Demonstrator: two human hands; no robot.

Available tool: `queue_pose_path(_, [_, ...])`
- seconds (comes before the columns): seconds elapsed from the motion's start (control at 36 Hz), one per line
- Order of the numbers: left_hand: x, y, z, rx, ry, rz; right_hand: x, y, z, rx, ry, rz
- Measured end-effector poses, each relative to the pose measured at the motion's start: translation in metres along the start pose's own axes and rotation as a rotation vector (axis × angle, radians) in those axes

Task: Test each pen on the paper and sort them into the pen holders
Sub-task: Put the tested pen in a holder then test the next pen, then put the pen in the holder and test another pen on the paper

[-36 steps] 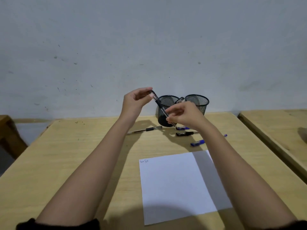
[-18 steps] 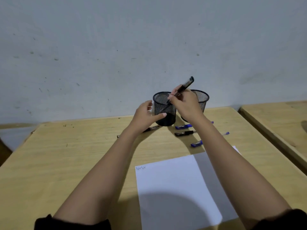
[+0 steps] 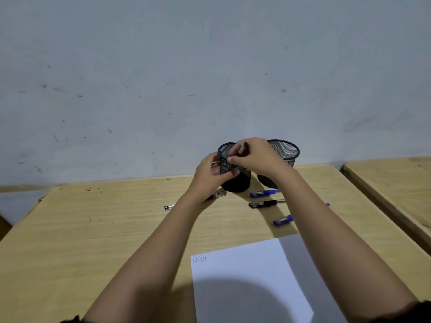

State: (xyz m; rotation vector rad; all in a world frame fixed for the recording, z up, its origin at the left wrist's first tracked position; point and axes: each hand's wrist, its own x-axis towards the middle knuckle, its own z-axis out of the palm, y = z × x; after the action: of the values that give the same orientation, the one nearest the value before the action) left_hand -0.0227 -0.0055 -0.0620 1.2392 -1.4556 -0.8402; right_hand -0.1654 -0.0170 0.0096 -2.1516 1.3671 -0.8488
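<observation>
Two black mesh pen holders stand at the table's far edge, the left one (image 3: pixel 234 183) and the right one (image 3: pixel 285 151). My left hand (image 3: pixel 210 177) grips the left holder's side. My right hand (image 3: pixel 256 157) pinches a black pen (image 3: pixel 243 149) and holds it over the left holder's mouth, most of the pen hidden by my fingers. A white sheet of paper (image 3: pixel 245 280) with small scribbles at its top left corner lies near me. Loose pens lie in front of the holders: a blue pen (image 3: pixel 263 193), a black pen (image 3: pixel 265 203), and another blue pen (image 3: pixel 282 220).
Another black pen (image 3: pixel 215 195) lies partly under my left wrist on the wooden table (image 3: pixel 93 229). A second table (image 3: pixel 396 180) stands to the right across a narrow gap. A grey wall rises just behind the holders.
My right hand has lowered the black pen from a raised tilt down into the left holder's mouth. My left hand has closed around that holder's side.
</observation>
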Motion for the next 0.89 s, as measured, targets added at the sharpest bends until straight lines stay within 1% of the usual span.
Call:
queue_pose_path(0.14, [-0.002,0.01,-0.006,0.083,-0.025,-0.014,-0.004,-0.007,-0.012,0.099,0.052,0.002])
queue_pose_path(0.25, [-0.011,0.015,-0.022,0.216,-0.02,-0.036,-0.011,-0.025,-0.025,0.135,0.108,-0.034])
queue_pose_path(0.31, [-0.019,0.017,-0.033,0.309,0.01,-0.054,-0.016,-0.036,-0.027,0.166,0.126,-0.065])
queue_pose_path(0.36, [-0.031,0.018,-0.045,0.402,0.021,-0.071,-0.022,-0.047,-0.02,0.191,0.11,-0.1])
queue_pose_path(0.42, [-0.046,0.019,-0.057,0.473,-0.02,-0.107,-0.027,-0.054,-0.004,0.185,0.054,-0.14])
queue_pose_path(0.53, [-0.082,0.013,-0.081,0.615,-0.077,-0.162,-0.036,-0.046,0.039,0.048,-0.097,-0.154])
queue_pose_path(0.58, [-0.098,0.003,-0.093,0.714,-0.097,-0.159,-0.041,-0.035,0.06,-0.057,-0.156,-0.124])
queue_pose_path(0.69, [-0.122,-0.02,-0.111,0.815,-0.138,-0.225,-0.052,-0.015,0.088,-0.188,-0.219,-0.037])
queue_pose_path(0.78, [-0.133,-0.026,-0.115,0.871,-0.163,-0.244,-0.056,-0.011,0.098,-0.293,-0.228,-0.088])
queue_pose_path(0.89, [-0.135,-0.03,-0.11,0.908,-0.109,-0.215,-0.056,-0.006,0.109,-0.374,-0.134,-0.165])
